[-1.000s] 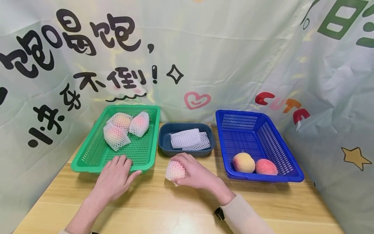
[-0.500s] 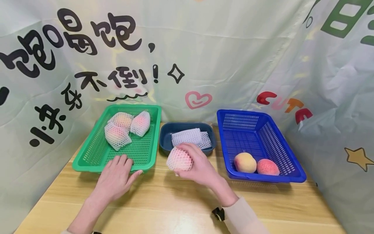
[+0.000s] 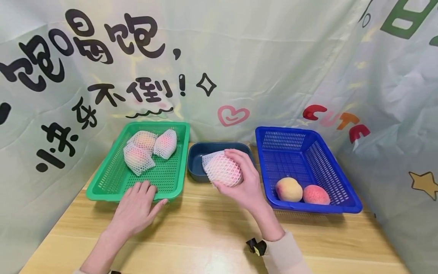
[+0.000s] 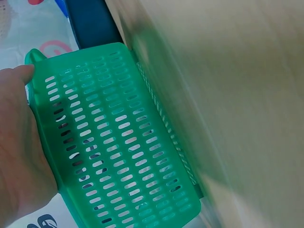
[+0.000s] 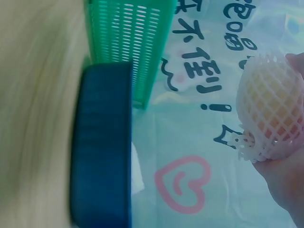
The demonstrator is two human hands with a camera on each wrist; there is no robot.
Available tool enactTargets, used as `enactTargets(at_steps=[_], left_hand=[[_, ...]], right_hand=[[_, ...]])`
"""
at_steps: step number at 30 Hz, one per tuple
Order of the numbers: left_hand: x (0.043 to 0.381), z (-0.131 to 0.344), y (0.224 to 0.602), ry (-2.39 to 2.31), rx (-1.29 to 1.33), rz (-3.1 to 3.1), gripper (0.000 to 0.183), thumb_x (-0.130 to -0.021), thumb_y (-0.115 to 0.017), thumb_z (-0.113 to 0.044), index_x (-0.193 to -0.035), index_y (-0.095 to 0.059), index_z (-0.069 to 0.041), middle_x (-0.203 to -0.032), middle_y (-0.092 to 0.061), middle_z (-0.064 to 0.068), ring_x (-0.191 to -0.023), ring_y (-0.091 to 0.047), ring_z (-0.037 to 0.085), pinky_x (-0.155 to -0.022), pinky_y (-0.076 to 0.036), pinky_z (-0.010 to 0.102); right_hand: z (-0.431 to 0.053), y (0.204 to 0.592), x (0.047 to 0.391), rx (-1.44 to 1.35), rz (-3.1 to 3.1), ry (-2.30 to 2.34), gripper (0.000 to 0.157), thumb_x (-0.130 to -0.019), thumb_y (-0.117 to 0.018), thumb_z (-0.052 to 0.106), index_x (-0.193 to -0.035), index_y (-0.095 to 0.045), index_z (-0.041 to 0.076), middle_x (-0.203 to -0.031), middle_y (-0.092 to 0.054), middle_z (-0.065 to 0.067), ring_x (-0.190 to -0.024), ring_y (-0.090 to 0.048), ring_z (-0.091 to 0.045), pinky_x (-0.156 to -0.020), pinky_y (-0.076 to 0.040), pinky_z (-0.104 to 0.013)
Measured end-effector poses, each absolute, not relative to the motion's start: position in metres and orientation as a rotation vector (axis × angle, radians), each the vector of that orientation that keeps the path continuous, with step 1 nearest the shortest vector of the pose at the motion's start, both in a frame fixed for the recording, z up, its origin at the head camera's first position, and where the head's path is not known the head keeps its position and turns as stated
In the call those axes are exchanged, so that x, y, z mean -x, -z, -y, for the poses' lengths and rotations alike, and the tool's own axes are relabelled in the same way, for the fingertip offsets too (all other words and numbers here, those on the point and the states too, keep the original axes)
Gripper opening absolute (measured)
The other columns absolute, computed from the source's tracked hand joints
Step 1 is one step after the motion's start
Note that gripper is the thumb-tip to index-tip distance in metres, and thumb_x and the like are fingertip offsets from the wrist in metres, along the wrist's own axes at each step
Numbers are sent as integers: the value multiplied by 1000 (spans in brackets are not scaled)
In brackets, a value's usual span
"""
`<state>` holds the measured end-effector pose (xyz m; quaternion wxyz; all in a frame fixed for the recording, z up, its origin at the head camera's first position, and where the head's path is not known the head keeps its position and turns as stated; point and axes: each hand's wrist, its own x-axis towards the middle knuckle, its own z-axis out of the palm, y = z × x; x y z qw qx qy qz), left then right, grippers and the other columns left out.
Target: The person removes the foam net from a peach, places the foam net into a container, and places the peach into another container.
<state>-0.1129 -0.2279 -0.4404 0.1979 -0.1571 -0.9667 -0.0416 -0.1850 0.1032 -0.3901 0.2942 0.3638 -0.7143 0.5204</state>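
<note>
My right hand [image 3: 249, 186] holds a peach [image 3: 226, 171] in a white foam net, raised in front of the dark blue tray [image 3: 195, 164]. In the right wrist view the net's loose end hangs beside the thumb, with the yellow and pink peach [image 5: 271, 102] showing through the mesh. My left hand [image 3: 134, 207] grips the near rim of the green basket [image 3: 167, 175], fingers bent over it and thumb outside. Three netted peaches [image 3: 138, 158] lie in that basket. White foam net [image 5: 137, 171] shows past the tray's edge in the right wrist view.
At the right stands a blue basket [image 3: 284, 160] holding a yellow peach [image 3: 289, 189] and a pink peach [image 3: 316, 195] near its front wall. A printed cloth [image 3: 273, 68] hangs close behind the containers. All stand on a wooden table [image 3: 191, 236].
My right hand has lifted the netted peach from near the table and carried it up and right, before the tray. The left hand stays on the green basket's rim.
</note>
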Motion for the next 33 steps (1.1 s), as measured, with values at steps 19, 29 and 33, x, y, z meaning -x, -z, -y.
enactTargets(at_steps=[19,29,33], left_hand=[[125,195,414,640,394,2527,43,-102,-63,-41,-124,-61,-4,-125,-61,12,-117,-57,35,-99,-43,58],[139,146,382,1189,517,2411,56,-103,-63,-33,-153,-45,-16,-151,-49,6,-135,-48,25,-108,-42,56],[147,128,373,1362,591,2358,57,-103,-63,-32,-156,-43,-21,-153,-48,2,-137,-48,21,-110,-42,53]], right_hand=[[-113,377,185,-969,1754,-1375,74,-64,-93,12,-130,-63,-2,-136,-61,-19,-127,-58,-35,-108,-48,-33],[-114,378,183,-985,1738,-1361,73,-66,-93,13,-130,-62,-4,-136,-60,-22,-127,-58,-37,-107,-48,-32],[-112,378,183,-998,1740,-1347,74,-66,-94,14,-131,-62,-3,-137,-60,-22,-128,-57,-37,-108,-48,-33]])
